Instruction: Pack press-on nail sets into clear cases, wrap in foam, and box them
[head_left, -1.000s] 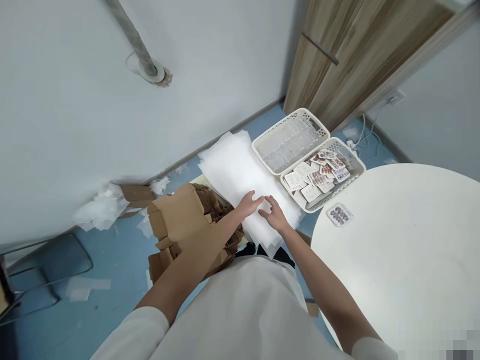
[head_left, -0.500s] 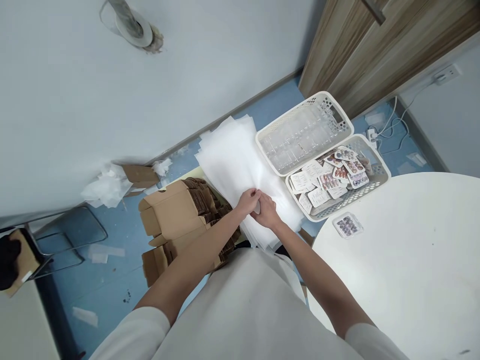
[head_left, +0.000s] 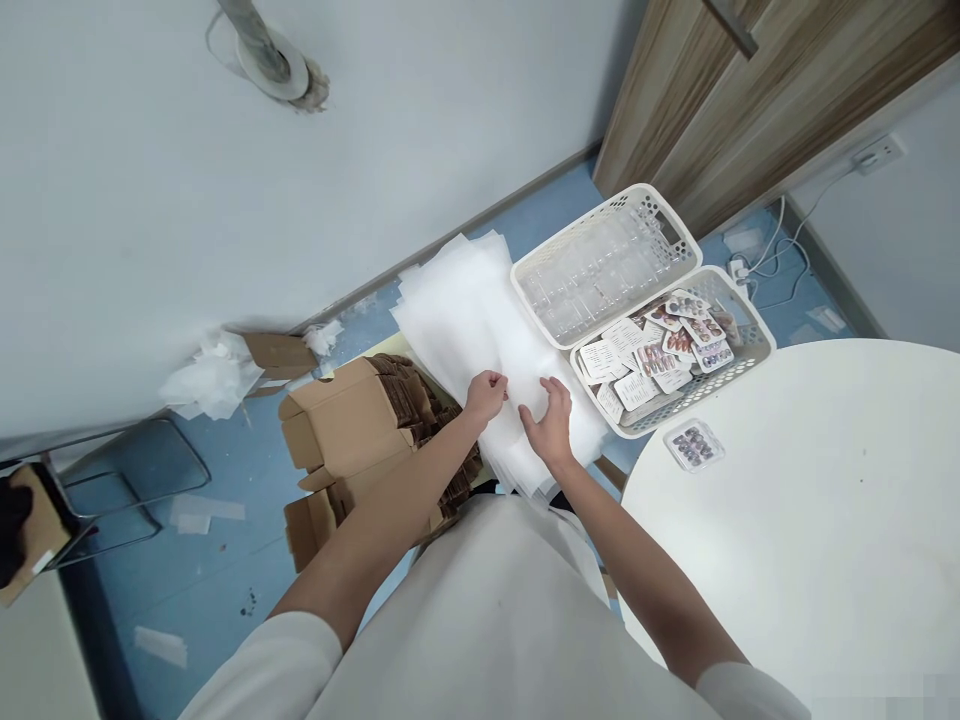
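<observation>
My left hand (head_left: 486, 396) is over the white foam sheets (head_left: 465, 300), its fingers pinched together. Whatever they may hold is too small to make out. A short gap to the right, my right hand (head_left: 551, 428) has its thumb and fingers apart and nothing between them; it also hovers over or rests on the sheets, I cannot tell which. Left of the stack lie flattened and part-folded brown cardboard boxes (head_left: 349, 420), below my left forearm. Nearest to my right hand is a white basket (head_left: 637, 428) holding cards of press-on nails (head_left: 679, 345).
A second white basket (head_left: 536, 262) with clear plastic cases stands behind. On the round white table (head_left: 787, 520) lies a clear case (head_left: 694, 445) with purple pieces. A metal-framed chair (head_left: 135, 490), an open carton (head_left: 279, 355) and cables (head_left: 787, 250) are on the blue floor.
My hands were together over the foam sheets, with something small and pale between them. They have parted, and the right fingers have spread. The pale thing no longer shows.
</observation>
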